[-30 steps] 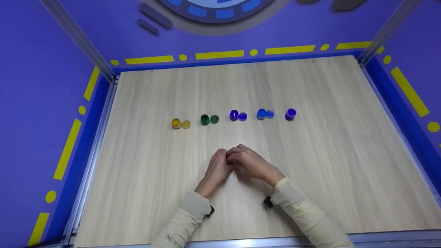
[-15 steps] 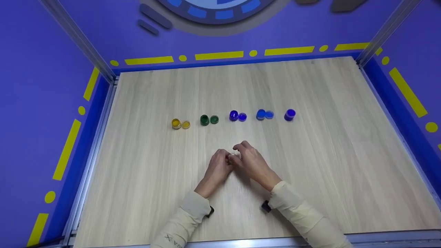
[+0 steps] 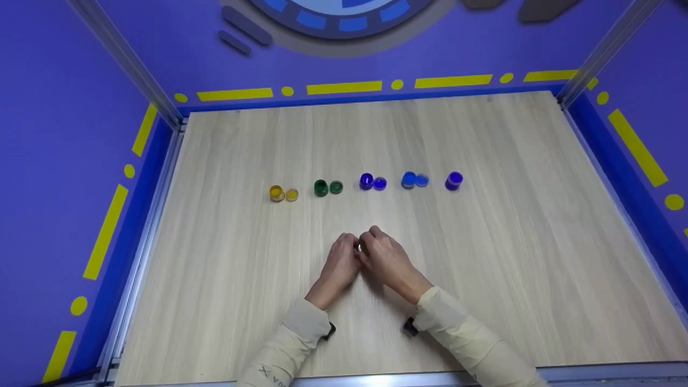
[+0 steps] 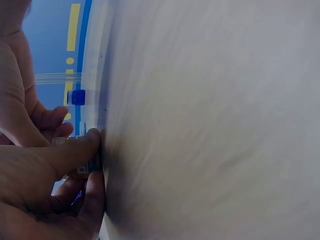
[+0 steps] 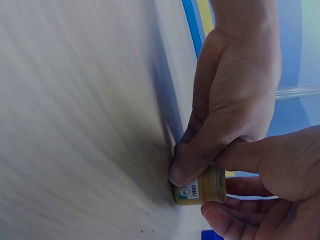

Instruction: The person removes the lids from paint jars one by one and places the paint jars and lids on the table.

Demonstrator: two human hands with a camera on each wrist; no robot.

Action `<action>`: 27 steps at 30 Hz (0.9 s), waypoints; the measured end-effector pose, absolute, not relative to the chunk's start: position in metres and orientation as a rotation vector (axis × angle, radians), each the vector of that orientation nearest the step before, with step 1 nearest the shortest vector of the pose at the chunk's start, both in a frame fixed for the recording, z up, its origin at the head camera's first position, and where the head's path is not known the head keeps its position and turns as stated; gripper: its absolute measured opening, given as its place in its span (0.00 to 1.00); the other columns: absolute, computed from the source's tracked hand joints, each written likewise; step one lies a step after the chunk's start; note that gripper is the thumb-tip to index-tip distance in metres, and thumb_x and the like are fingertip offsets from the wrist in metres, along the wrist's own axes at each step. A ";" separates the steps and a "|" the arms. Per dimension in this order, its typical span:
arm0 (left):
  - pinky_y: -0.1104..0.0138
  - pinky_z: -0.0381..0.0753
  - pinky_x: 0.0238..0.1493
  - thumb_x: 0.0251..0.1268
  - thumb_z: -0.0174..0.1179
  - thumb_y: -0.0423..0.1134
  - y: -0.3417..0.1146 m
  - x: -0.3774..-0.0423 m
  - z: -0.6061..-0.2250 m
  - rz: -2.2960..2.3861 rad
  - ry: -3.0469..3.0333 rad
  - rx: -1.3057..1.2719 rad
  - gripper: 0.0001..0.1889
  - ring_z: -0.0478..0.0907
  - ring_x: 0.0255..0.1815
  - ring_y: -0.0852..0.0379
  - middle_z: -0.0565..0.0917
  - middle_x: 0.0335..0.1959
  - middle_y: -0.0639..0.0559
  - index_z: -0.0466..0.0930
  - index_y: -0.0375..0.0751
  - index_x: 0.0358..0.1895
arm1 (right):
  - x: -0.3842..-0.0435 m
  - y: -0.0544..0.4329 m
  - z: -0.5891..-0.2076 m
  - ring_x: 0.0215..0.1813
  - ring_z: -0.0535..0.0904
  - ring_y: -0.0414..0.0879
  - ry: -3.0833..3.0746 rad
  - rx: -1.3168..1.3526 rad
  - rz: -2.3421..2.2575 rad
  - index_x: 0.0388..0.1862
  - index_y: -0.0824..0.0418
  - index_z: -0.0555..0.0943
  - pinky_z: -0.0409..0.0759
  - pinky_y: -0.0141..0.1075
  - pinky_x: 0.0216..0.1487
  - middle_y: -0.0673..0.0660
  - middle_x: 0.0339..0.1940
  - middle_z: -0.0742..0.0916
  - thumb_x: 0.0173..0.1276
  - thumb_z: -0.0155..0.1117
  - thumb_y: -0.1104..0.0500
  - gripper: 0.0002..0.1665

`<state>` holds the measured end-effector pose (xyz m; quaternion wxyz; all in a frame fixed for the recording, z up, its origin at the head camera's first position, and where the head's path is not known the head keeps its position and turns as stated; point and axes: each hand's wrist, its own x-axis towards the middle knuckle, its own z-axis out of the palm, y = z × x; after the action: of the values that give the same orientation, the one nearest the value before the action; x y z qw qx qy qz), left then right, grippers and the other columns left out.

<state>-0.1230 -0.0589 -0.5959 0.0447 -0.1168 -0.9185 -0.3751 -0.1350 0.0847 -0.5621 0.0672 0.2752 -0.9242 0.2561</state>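
Low over the near middle of the table, my left hand (image 3: pixel 339 263) grips a small paint jar of ochre-yellow paint, hardly visible from the head. The right wrist view shows the jar (image 5: pixel 200 192) lying between both hands, its "deli" label showing and the left thumb pressed on its body. My right hand (image 3: pixel 389 263) pinches the capped end with thumb and fingers. In the left wrist view, the left thumb and fingers cover much of the jar (image 4: pixel 80 171), its base close to the tabletop.
Across the table runs a row of paint jars: yellow (image 3: pixel 276 194), green (image 3: pixel 321 187), violet-blue (image 3: pixel 366 181) and bright blue (image 3: pixel 408 180), each open beside its lid. A purple jar (image 3: pixel 453 181) stands at the row's right end. Blue panels (image 3: pixel 344 64) wall the table.
The right hand's fingers lifted and spread from the jar half a second ago, and are now closed on its end again. The left hand stays in place; the row of jars is unchanged.
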 end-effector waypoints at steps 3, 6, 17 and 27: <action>0.56 0.76 0.44 0.53 0.63 0.20 -0.059 -0.123 -0.596 -1.140 -2.806 -0.365 0.11 0.75 0.37 0.47 0.77 0.34 0.45 0.74 0.33 0.36 | -0.138 0.086 -0.561 0.37 0.81 0.52 -2.763 0.922 0.755 0.38 0.66 0.84 0.82 0.45 0.39 0.57 0.35 0.82 0.63 0.74 0.68 0.06; 0.56 0.75 0.43 0.54 0.63 0.20 -0.059 -0.123 -0.594 -1.135 -2.837 -0.343 0.10 0.74 0.37 0.48 0.76 0.33 0.46 0.74 0.34 0.36 | -0.141 0.088 -0.559 0.40 0.81 0.51 -2.748 1.015 0.773 0.39 0.66 0.85 0.82 0.43 0.43 0.57 0.36 0.84 0.63 0.71 0.71 0.06; 0.58 0.75 0.44 0.57 0.69 0.24 -0.055 -0.125 -0.587 -1.224 -2.934 -0.227 0.11 0.73 0.37 0.52 0.76 0.36 0.49 0.77 0.36 0.39 | -0.146 0.104 -0.554 0.45 0.79 0.48 -2.835 0.969 1.106 0.50 0.68 0.83 0.81 0.42 0.48 0.57 0.45 0.83 0.63 0.68 0.73 0.15; 0.58 0.76 0.49 0.55 0.75 0.28 -0.050 -0.122 -0.581 -1.236 -2.959 -0.185 0.16 0.75 0.43 0.49 0.75 0.39 0.47 0.77 0.34 0.43 | -0.149 0.125 -0.556 0.49 0.83 0.53 -2.734 0.766 1.536 0.53 0.73 0.82 0.84 0.45 0.52 0.63 0.48 0.83 0.60 0.67 0.75 0.20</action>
<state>-0.1218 -0.0498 -0.5809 -0.0353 -0.0577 -0.9207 -0.3844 -0.1495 0.1250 -0.5562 -0.0433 0.2371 -0.8461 0.4754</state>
